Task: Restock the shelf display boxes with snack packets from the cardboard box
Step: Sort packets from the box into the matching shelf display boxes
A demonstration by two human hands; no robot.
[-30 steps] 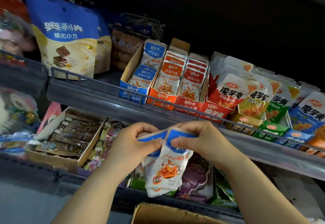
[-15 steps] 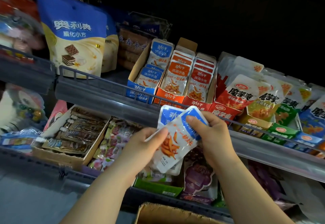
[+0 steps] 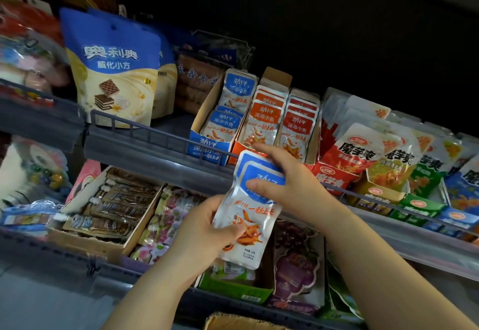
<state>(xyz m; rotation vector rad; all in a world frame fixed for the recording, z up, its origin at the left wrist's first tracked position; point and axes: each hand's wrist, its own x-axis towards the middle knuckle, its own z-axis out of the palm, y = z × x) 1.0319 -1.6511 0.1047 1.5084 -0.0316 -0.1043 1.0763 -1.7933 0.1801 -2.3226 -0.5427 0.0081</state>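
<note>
Head view: blue snack packets (image 3: pixel 249 215), now squared and lifted to just below the blue display box (image 3: pixel 205 149); left grip (image 3: pixel 204 234) clasps the bottom, right grip (image 3: pixel 295 182) pinches the top; insertion looks next.

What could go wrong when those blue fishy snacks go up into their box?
1. The blue fish-snack packets are a loose, uneven stack between the left hand and right hand; one might slip down onto the lower shelf.
2. They sit right in front of the orange display box, so they could land there instead of in the blue display box.
3. The wire rail might snag them going up.
</note>
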